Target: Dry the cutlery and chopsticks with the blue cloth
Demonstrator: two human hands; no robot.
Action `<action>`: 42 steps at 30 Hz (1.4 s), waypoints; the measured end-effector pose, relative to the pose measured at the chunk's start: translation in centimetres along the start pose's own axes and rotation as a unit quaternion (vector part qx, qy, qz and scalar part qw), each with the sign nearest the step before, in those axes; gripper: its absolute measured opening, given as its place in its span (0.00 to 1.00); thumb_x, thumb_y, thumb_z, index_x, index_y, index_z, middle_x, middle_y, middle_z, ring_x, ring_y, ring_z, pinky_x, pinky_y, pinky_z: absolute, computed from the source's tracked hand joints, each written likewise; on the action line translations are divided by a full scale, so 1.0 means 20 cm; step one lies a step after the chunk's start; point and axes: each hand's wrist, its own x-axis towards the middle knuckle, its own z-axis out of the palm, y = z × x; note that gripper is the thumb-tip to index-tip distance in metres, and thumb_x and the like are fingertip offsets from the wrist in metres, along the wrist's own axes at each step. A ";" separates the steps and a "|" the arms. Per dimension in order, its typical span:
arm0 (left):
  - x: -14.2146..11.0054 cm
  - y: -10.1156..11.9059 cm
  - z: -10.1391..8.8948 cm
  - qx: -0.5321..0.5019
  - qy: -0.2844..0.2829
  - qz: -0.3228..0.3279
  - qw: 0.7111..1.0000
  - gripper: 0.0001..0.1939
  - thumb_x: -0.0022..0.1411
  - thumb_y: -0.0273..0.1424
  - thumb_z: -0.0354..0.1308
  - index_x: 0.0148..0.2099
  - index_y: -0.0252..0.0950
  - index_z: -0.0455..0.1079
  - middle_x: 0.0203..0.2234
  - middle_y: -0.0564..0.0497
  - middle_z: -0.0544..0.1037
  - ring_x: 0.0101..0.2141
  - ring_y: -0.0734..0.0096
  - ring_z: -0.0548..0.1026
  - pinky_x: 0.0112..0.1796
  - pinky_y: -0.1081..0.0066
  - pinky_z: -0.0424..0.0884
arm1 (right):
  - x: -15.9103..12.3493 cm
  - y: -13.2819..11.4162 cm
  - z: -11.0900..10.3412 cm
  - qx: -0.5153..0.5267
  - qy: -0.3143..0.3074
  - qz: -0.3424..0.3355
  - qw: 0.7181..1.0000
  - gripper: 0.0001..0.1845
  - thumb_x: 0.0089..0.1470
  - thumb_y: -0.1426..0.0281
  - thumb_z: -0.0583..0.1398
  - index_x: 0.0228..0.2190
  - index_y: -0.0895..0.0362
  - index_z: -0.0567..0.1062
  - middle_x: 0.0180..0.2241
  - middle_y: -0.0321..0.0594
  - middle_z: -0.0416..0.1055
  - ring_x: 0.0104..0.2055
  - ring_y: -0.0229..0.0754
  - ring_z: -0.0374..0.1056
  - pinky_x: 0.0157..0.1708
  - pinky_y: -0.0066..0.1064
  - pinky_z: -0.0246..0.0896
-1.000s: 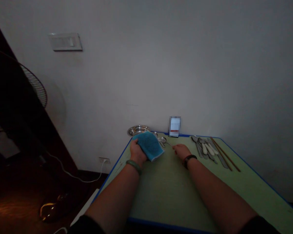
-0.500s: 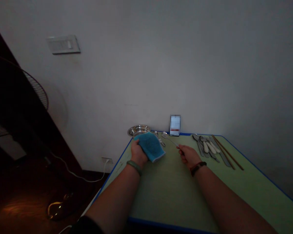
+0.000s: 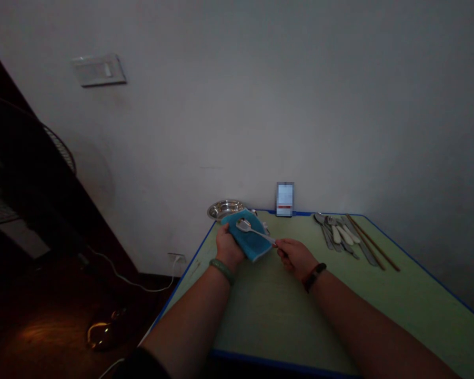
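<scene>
A blue cloth (image 3: 256,246) lies across the palm of my left hand (image 3: 229,247), with the thumb on its near-left edge. My right hand (image 3: 298,258) grips a metal spoon (image 3: 260,234) by the end of its handle. The spoon's bowl is over the cloth; whether it touches the fabric I cannot tell. Just behind the cloth stands a shiny metal bowl (image 3: 217,211) at the table's far left corner. Small metal pieces beside the cloth are mostly hidden by it.
On the right of the green table (image 3: 284,316) lie spoons, forks and knives (image 3: 345,234), some with white handles, beside a pair of wooden chopsticks (image 3: 373,242). A lit phone (image 3: 285,200) leans on the wall at the back edge. A fan (image 3: 59,147) stands left of the table.
My right hand has lifted the spoon from the far part of the table and brought it left, over the cloth. My left hand keeps the cloth in nearly the same place.
</scene>
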 end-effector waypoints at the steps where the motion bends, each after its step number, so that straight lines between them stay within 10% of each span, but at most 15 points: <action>1: -0.01 0.00 0.00 0.006 -0.005 0.000 1.000 0.27 0.58 0.38 0.48 0.52 0.26 0.72 0.34 0.37 0.82 0.35 0.47 0.80 0.49 0.45 0.69 | 0.00 0.01 0.01 -0.010 0.000 -0.001 1.000 0.10 0.50 0.64 0.59 0.26 0.58 0.70 0.16 0.26 0.57 0.13 0.27 0.44 0.14 0.23 0.35; 27: -0.01 0.03 0.01 -0.018 0.027 0.034 0.999 0.27 0.59 0.38 0.48 0.55 0.27 0.71 0.38 0.38 0.82 0.42 0.45 0.79 0.50 0.46 0.69 | -0.01 0.00 0.02 -0.184 0.026 -0.102 0.977 0.10 0.48 0.66 0.58 0.29 0.58 0.77 0.15 0.29 0.62 0.19 0.35 0.57 0.23 0.27 0.49; 42: -0.03 0.00 0.02 -0.015 -0.035 -0.081 0.996 0.24 0.60 0.34 0.48 0.53 0.26 0.71 0.38 0.39 0.83 0.42 0.48 0.80 0.51 0.47 0.69 | 0.00 0.01 0.03 -0.222 0.063 -0.149 0.962 0.10 0.52 0.66 0.57 0.22 0.55 0.71 0.18 0.31 0.65 0.23 0.37 0.61 0.28 0.29 0.53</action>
